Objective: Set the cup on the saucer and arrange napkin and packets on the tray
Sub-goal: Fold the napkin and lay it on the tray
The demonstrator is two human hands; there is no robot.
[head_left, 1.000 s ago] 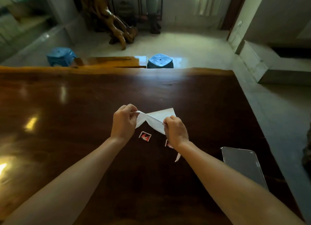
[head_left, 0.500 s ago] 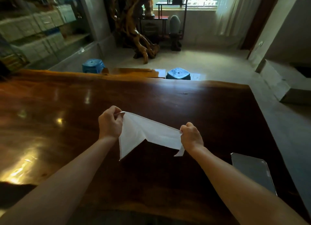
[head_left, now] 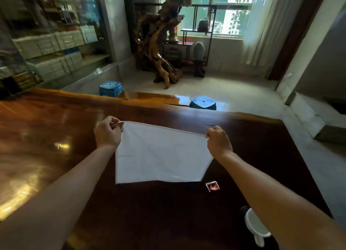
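Pinching the napkin's point(head_left: 161, 154) top corners, left hand point(head_left: 107, 132) and right hand point(head_left: 219, 140) stretch it flat above the tabletop point(head_left: 56, 137), likely for folding. One packet point(head_left: 212, 186) lies beneath, toward the right edge.

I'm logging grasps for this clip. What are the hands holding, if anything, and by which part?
Both hold the white napkin, spread open above the table: left hand pinches one top corner, right hand the other top corner.

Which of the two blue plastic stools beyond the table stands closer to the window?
The right blue plastic stool, by the table's far edge; the left blue plastic stool stands nearer the glass-fronted cabinet.
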